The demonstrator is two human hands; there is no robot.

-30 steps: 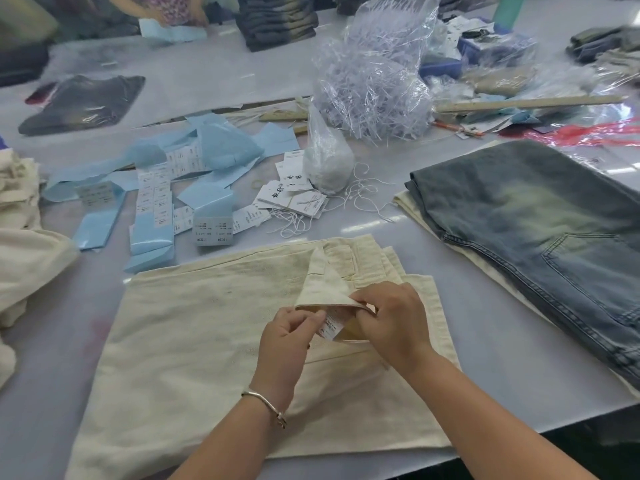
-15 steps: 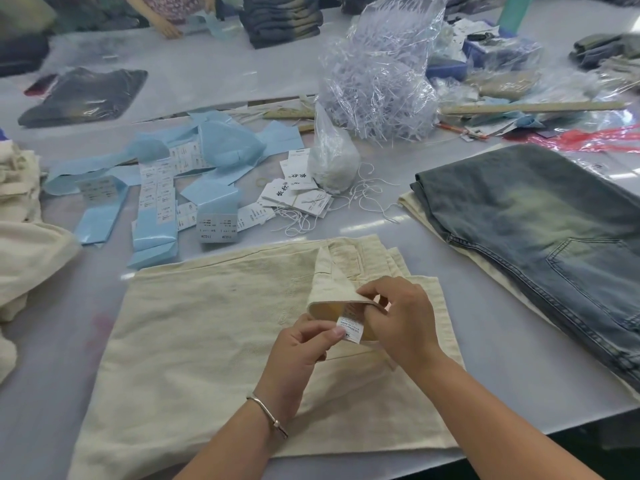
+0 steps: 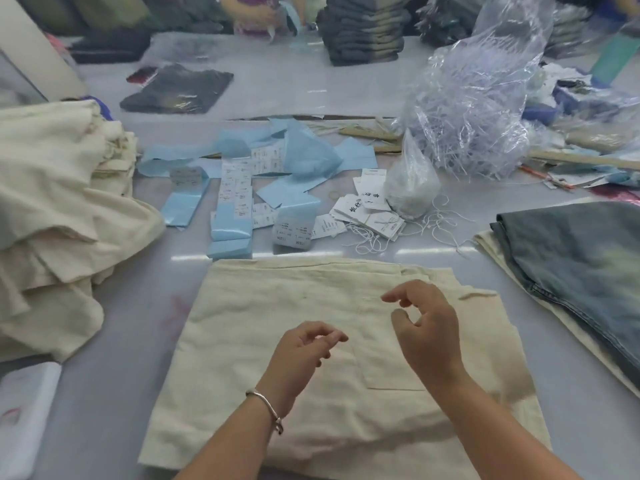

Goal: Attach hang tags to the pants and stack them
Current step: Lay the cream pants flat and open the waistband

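Note:
Folded cream pants (image 3: 263, 317) lie flat on the table in front of me, a back pocket facing up. My left hand (image 3: 304, 344) hovers just above them with fingers loosely curled and holding nothing. My right hand (image 3: 426, 323) hangs above the pocket area, fingers relaxed and also empty. White hang tags (image 3: 367, 209) with loose strings lie beyond the pants. A stack with washed denim pants (image 3: 581, 261) on top sits at the right.
A heap of cream pants (image 3: 59, 209) fills the left side. Blue paper strips with sticker labels (image 3: 239, 199) lie behind the pants. A small white bag (image 3: 412, 181) and a big clear bag of plastic fasteners (image 3: 474, 109) stand further back. Another person works at the far edge.
Both hands let go of the folded-up waistband corner and its small label. The corner now lies flat, and my hands have lifted apart above the pants.

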